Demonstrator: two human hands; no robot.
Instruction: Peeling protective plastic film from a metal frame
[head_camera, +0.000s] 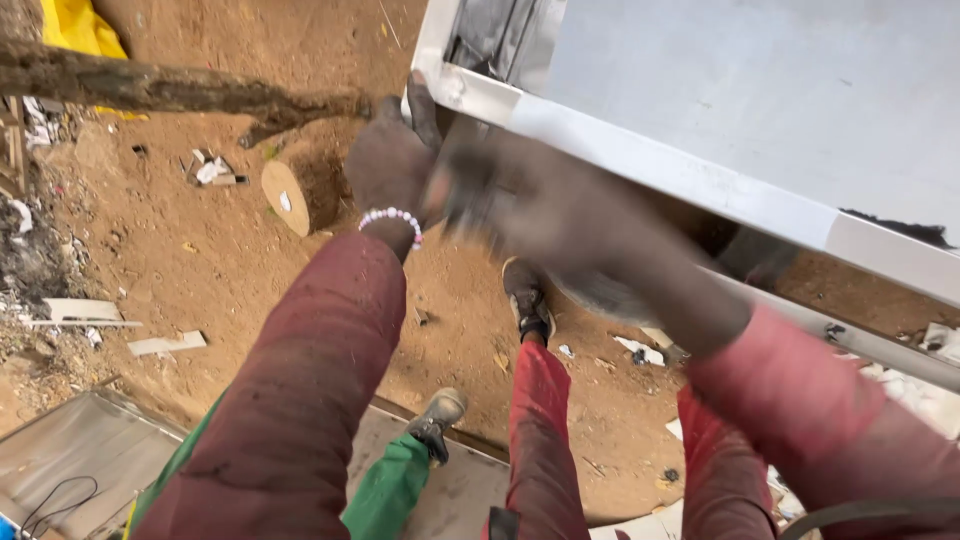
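Outdoor metalwork yard: dirt ground (220, 270), metal sheet (760, 90), scattered offcuts (165, 344).

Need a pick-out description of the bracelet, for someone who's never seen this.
Start at the big pale metal sheet filling the upper right and go to its near corner, which the left hand grips. The bracelet circles that wrist, just above the dark red sleeve: small white and pink beads, the only beaded thing here.

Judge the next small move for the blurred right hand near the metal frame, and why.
Probably bring the right hand onto the frame's edge beside the left hand. The left hand already clasps the corner of the pale metal frame, while the right is motion-blurred just below the edge, and whether it touches cannot be told. A second grip would likely steady the frame.
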